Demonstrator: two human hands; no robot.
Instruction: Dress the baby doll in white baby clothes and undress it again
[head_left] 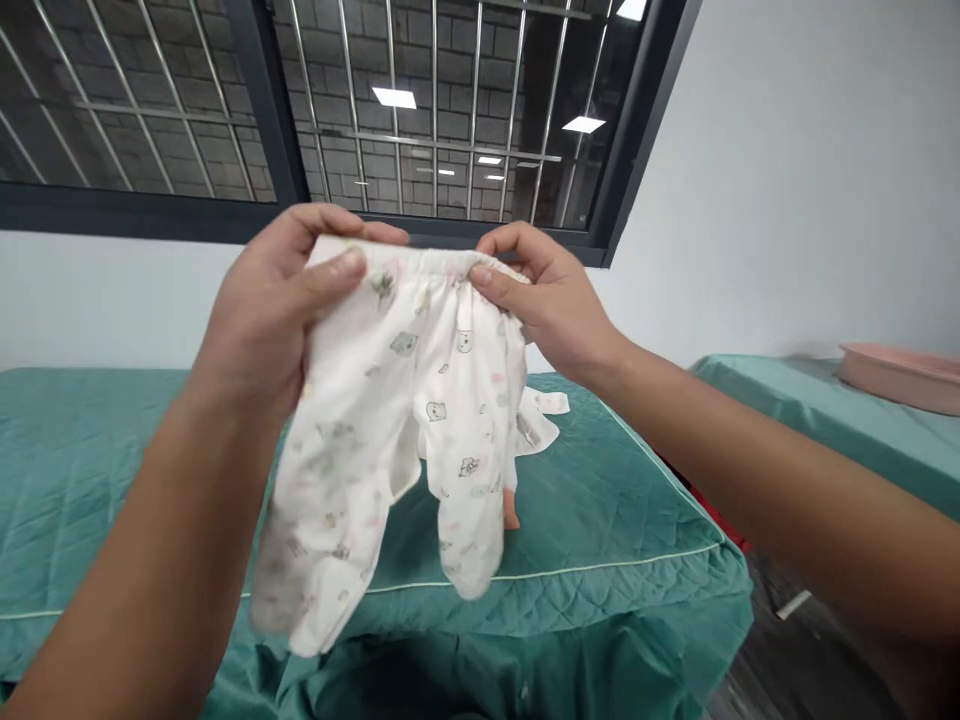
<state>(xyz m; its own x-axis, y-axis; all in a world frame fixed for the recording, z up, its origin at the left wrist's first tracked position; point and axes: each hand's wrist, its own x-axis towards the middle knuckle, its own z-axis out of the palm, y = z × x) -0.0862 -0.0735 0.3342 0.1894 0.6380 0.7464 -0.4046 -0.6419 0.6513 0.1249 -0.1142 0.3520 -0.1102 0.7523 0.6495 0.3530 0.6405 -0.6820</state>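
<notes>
Left to right, from my remote seat: left hand [259,305] has the left end of a waistband [431,262] pinched, thumb on the near face, fingers behind. From it hang small white footed pants [459,410] with a bear-like print, held up in front of me, between both hands and below the grip. Waistband runs crosswise, nearly level, a slight dip to the right; legs are the long axis, pointing down, the left one splayed out lower-left and blurred, the right one about straight. Right hand [555,305] grasps the other end, cloth gathered under the thumb. Beyond the right leg, a white printed garment [536,432] lies on the green quilted cover [600,510], partly hidden, nearer the right hand than the left. A peach-coloured piece [511,510] pokes out beside that leg; can't tell what it is. Far right, a pink basin [900,375] sits on a green-draped surface [772,390], well apart from everything held.
</notes>
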